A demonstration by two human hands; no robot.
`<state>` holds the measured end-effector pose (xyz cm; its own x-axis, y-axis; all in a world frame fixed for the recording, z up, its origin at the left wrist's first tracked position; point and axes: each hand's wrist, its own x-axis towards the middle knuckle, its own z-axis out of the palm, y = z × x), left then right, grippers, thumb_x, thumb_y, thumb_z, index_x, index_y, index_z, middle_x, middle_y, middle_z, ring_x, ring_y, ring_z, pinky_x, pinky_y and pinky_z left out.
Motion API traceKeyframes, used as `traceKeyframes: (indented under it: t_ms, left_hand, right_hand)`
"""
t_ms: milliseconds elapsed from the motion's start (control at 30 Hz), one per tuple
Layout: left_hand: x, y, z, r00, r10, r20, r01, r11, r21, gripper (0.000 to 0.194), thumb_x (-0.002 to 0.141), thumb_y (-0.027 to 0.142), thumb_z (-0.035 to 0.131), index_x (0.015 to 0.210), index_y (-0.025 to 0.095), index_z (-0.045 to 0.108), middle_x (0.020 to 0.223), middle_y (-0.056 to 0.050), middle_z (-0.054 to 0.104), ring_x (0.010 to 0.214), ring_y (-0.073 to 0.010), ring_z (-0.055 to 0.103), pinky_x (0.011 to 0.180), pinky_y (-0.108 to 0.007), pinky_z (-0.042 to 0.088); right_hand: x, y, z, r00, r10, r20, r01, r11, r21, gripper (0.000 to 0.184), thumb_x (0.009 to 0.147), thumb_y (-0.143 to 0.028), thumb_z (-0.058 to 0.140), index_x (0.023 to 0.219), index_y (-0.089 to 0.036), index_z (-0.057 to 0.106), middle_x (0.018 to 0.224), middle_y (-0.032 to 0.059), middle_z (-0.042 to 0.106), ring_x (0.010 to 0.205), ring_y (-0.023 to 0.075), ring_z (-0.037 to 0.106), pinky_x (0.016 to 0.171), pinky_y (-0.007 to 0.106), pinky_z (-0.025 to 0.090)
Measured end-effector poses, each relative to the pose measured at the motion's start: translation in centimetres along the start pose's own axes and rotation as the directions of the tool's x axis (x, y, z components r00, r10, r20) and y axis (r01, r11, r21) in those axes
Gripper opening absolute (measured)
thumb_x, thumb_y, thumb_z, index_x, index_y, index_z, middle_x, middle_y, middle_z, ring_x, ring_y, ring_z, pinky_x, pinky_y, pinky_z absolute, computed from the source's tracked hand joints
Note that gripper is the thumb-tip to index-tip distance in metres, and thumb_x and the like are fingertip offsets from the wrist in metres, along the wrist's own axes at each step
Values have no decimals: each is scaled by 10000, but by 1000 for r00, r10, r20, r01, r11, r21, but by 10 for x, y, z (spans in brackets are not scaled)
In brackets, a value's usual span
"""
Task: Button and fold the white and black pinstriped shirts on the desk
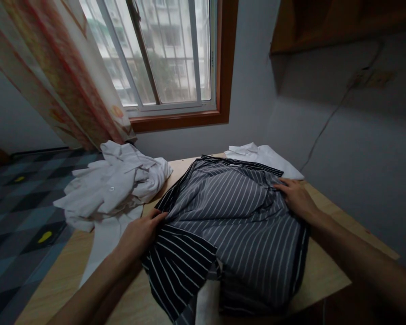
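2 bare hands on 1 striped garment (237,225), spread over the wooden table (325,257) in the middle of view. Grey striped face mostly up, black striped parts showing at the edges. Long axis runs from the far table edge toward the wearer, tilted a bit; can't tell which end is the collar. 1 black striped strip (243,165) lies crosswise at the far end; 1 black flap (182,266) (maybe a sleeve, unclear) points toward the wearer, near left. Cloth rumpled mid-body; near-side stripes run roughly lengthwise.

Left hand (140,232): thumb and fingers pinched on the garment's left edge, no gap visible. Right hand (297,198): fingertips closed on cloth at the right side, near the far end; creases gather there, thumb not clear. Hands well apart.

White clothes (118,183) heaped at table's left; 1 white garment (269,159) lies at the far right corner, just behind the striped garment. Window (169,54) beyond, curtain (88,85) left.
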<state>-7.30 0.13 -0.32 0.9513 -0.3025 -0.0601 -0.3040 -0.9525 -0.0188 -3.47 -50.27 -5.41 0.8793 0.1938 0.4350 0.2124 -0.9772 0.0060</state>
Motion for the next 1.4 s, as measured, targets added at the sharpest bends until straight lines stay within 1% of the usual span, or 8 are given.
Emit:
traceKeyframes:
  t_ms: [200,367,467,733,867,1000,1167,1400]
  left_hand:
    - [-29,-7,-25,978,-31,208,10,995,101,469,864,122,384,1238,266,627,1171,-84,662,891,-265,697,726,-347,518]
    - [13,7,-47,977,-109,-181,124,990,72,413,936,416,397,1238,241,617,1169,-79,673,916,-280,679,790,-381,514]
    - [72,12,-44,913,-141,-384,124,990,-69,426,919,439,439,1214,195,627,1189,-91,650,991,-271,649,878,-380,494]
    - [194,16,13,955,-168,-246,101,960,-261,539,865,417,563,1351,186,533,1257,-140,579,1140,-268,583,1005,-360,431]
    - [197,19,20,959,-166,-228,114,968,-226,455,889,304,505,1328,197,560,1213,-126,610,1084,-260,617,954,-341,468]
    - [191,15,21,980,-48,-194,7,979,-205,465,823,162,502,1270,199,624,1223,-91,639,1092,-240,624,976,-295,462]
    - [180,7,15,996,8,-85,-31,961,-275,609,706,45,491,1288,178,613,1267,-66,647,1196,-230,580,1052,-286,411]
    - [159,8,-5,852,-276,-444,176,951,-253,729,805,71,393,1516,113,236,1589,-132,209,1247,-285,536,1006,-371,469]
  right_hand:
    - [39,72,-8,917,133,376,-293,864,410,249,674,-110,522,763,-184,742,891,50,726,855,229,664,826,339,517]
    - [61,84,12,760,611,222,-644,658,392,354,764,-352,613,1023,-119,679,953,120,708,821,229,666,734,319,514]
    - [74,68,29,709,667,231,-704,646,294,617,752,-506,656,1215,-106,576,1084,161,673,919,269,657,772,348,510]
    - [86,27,42,816,452,360,-559,777,290,597,755,-438,685,1260,-150,549,1158,145,666,1025,272,639,851,322,492]
    - [94,41,33,895,157,419,-319,880,352,259,778,-216,611,1019,-184,699,1062,66,717,980,221,654,863,279,484]
    - [120,55,17,896,186,403,-250,962,110,265,748,-95,569,901,-201,759,981,58,736,965,240,654,864,298,475]
    - [177,35,-4,979,152,138,-153,988,2,333,819,-77,491,1008,-166,750,1091,100,694,1026,249,617,927,320,442]
    - [244,-20,0,994,23,-107,-12,994,106,522,879,-98,415,1400,-77,451,1425,177,453,1233,319,481,1025,436,389]
